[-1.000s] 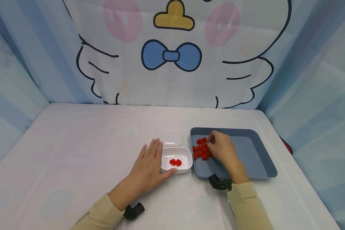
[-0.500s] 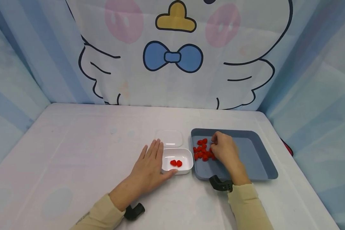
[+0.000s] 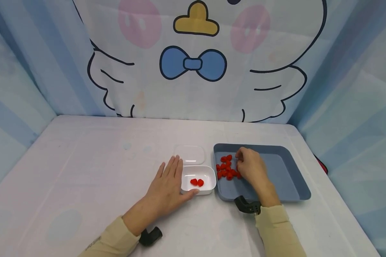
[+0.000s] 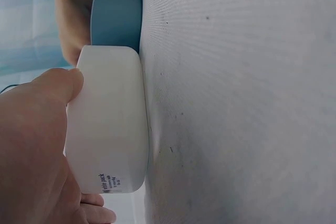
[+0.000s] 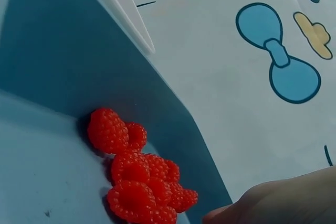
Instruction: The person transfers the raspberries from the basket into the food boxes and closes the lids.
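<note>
My left hand (image 3: pixel 165 187) lies flat with straight fingers along the left side of a small white plastic box (image 3: pixel 213 181). Its thumb touches the box's near rim, as the left wrist view also shows, with printed text on the box (image 4: pixel 110 114). Two red raspberries (image 3: pixel 197 182) lie inside. Over the left part of a blue-grey tray (image 3: pixel 283 175), my right hand (image 3: pixel 252 167) has bent fingers beside a cluster of raspberries (image 3: pixel 226 169). Its fingertips are hidden, so I cannot tell whether they pinch a berry. The right wrist view shows raspberries (image 5: pixel 134 200) against the tray wall.
Behind the white box lies a clear plastic lid (image 3: pixel 189 154). The tray stands close against the box's right side. A white tablecloth (image 3: pixel 93 171) covers the table, and a printed cartoon curtain (image 3: pixel 193 96) hangs at the back.
My right hand has shifted slightly right within the tray, away from the upper berries. My left hand stays at the box, and the two raspberries in it have not moved.
</note>
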Demonstrator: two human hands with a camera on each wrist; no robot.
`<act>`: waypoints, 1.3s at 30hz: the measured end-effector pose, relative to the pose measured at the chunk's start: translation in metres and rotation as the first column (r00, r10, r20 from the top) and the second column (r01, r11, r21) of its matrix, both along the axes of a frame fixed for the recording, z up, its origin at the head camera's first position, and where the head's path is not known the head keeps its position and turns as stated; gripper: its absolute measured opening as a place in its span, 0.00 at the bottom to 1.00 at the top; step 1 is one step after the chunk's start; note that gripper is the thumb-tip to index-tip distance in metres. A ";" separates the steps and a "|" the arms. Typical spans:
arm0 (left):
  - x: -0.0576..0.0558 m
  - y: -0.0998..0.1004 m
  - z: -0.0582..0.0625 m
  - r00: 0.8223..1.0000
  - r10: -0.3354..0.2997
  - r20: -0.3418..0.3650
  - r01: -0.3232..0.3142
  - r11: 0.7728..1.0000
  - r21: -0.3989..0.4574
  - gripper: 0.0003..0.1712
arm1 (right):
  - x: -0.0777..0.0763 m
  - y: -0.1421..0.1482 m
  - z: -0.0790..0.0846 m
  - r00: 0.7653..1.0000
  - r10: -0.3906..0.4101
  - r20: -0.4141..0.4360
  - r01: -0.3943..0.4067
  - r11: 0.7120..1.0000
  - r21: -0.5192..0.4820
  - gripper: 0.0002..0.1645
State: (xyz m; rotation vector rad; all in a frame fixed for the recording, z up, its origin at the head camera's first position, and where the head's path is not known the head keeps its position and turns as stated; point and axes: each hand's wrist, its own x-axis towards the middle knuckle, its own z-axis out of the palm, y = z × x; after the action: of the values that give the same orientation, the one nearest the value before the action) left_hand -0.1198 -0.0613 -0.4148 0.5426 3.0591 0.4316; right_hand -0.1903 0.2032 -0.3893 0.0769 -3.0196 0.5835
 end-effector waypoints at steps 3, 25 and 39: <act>0.000 0.000 0.000 1.000 0.002 0.000 -0.002 1.000 0.000 0.60 | 0.000 0.001 0.001 1.000 0.003 0.007 -0.003 1.000 0.000 0.09; -0.001 0.000 0.001 1.000 0.002 0.005 -0.002 1.000 -0.004 0.60 | -0.001 0.006 0.004 1.000 0.006 -0.030 -0.007 1.000 -0.021 0.08; -0.001 -0.001 0.000 1.000 -0.001 -0.006 0.001 1.000 0.003 0.60 | 0.003 0.001 0.013 0.998 0.035 -0.058 -0.038 0.998 -0.051 0.09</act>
State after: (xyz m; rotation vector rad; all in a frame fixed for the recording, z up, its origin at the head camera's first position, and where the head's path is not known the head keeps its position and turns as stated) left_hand -0.1205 -0.0622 -0.4144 0.5463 3.0642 0.4349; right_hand -0.1877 0.2046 -0.3760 0.1437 -2.9521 0.6513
